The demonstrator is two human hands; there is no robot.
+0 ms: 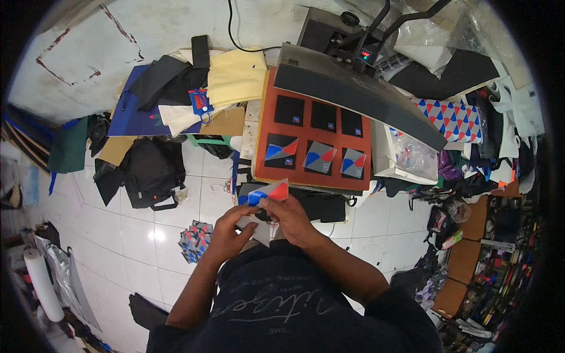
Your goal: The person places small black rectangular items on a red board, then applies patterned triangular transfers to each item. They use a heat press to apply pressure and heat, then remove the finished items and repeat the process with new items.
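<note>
A: Red-and-blue printed patch is gripped in the right hand, pinched at its lower edge and held just in front of the chest, below the near edge of the orange press bed.

B: Left hand?

A: Closed on a pale backing sheet under the patch; thumb and fingers are curled round it. Both hands are touching at the sheet, so a peel or separation appears to be in hand.

B: What is laid on the bed?

A: Six dark fabric pieces in two rows. Three plain black squares are set in the far row, three with the red-blue print in the near row. The grey upper platen is swung open above them, to the right.

B: Anything else nearby?

A: A small stack of matching printed patches is seen on the white tiled floor, left of the left hand. A black bag is lying further left.

B: How should the step be done well?

A: Judged from the grip: the backing should be pulled slowly at a low angle, the patch kept flat so the print is not creased. The printed face is best not touched. Fingers should be kept clear of the bed, which may be hot; that cannot be told from the view.
</note>
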